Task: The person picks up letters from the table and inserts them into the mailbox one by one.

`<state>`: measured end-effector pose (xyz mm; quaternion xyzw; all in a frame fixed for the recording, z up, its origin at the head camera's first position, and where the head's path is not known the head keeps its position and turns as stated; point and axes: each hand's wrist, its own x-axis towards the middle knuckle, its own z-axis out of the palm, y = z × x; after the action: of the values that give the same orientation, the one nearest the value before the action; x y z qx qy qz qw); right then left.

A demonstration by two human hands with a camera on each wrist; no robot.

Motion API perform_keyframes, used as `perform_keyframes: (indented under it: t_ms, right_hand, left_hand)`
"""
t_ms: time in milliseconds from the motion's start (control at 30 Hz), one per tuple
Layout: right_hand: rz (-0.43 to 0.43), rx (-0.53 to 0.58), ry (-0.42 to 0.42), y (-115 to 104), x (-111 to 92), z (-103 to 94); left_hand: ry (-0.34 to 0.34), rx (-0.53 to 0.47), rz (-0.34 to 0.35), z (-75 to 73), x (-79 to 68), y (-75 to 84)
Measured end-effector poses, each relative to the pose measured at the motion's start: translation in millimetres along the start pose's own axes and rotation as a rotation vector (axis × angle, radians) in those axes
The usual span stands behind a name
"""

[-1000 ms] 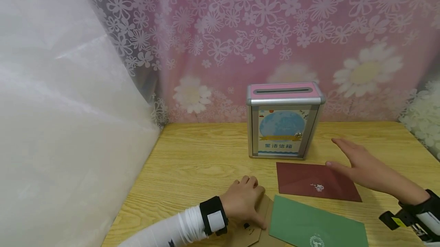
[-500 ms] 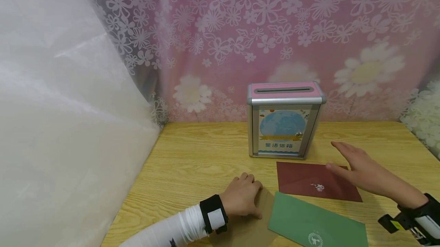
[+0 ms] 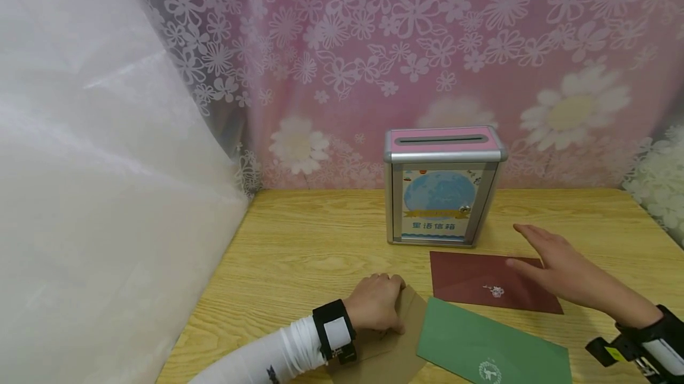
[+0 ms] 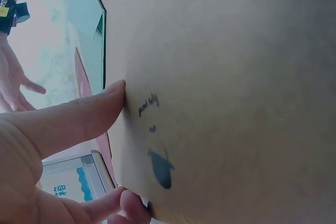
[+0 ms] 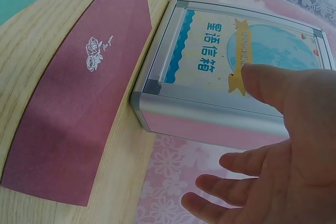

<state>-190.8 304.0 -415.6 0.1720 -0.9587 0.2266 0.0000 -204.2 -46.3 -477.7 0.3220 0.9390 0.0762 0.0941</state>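
In the head view my left hand (image 3: 374, 304) holds a brown paper envelope (image 3: 403, 354) by its far edge. The left wrist view shows the thumb (image 4: 89, 121) on the envelope's face, beside small dark print, with the fingertips (image 4: 134, 208) at its edge. A green envelope (image 3: 491, 336) with a white emblem lies just right of the brown one. Behind it lies a dark red envelope (image 3: 465, 277) with a white rose print. My right hand (image 3: 561, 271) hovers over the red envelope's right end, fingers extended, holding nothing.
A silver-framed letter box (image 3: 443, 200) with a pink slotted top stands upright behind the red envelope. The wooden table (image 3: 299, 241) meets a pink floral curtain (image 3: 342, 75) at the back. White sheeting (image 3: 107, 194) hangs on the left; white flowers (image 3: 662, 176) are at the right.
The brown envelope has shifted under my left hand, and its printed patch is now mostly covered in the head view. The left fingers are bent more. My right hand has sunk slightly.
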Motion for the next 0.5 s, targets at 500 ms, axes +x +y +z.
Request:
perform_keyframes:
  t_ms: [500]
  right_hand:
    - [0.018, 0.029, -0.003, 2.7, -3.7, 6.9]
  left_hand:
    - [-0.027, -0.092, -0.036, -2.6, 0.0, -1.8]
